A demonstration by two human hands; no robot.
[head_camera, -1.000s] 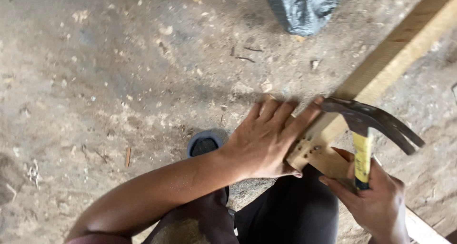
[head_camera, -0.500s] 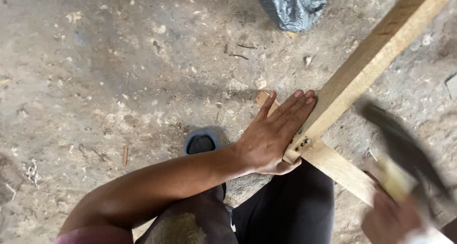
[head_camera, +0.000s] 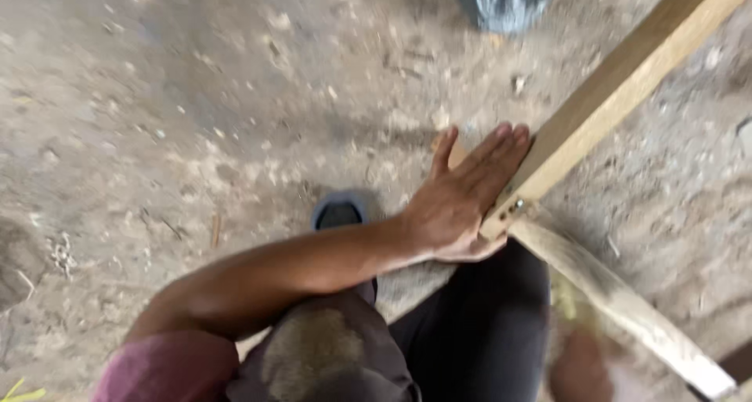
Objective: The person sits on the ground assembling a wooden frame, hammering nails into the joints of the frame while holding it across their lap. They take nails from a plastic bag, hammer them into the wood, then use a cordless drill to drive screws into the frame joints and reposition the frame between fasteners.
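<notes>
Mid-nailing: left hand (head_camera: pixel 462 202) flat and open, bracing the long pale wooden beam (head_camera: pixel 619 85) at its nailed joint on the dirt floor (head_camera: pixel 157 96). Right hand (head_camera: pixel 583 367) blurred, grip unclear, perhaps swinging a hammer. Next call: a square strike clear of fingers.

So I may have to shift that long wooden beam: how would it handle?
Probably stiff: the beam runs straight across the dirt floor. Squared faces make rolling unlikely. Likely awkward alone, since it is joined to another piece where the left hand presses.
</notes>
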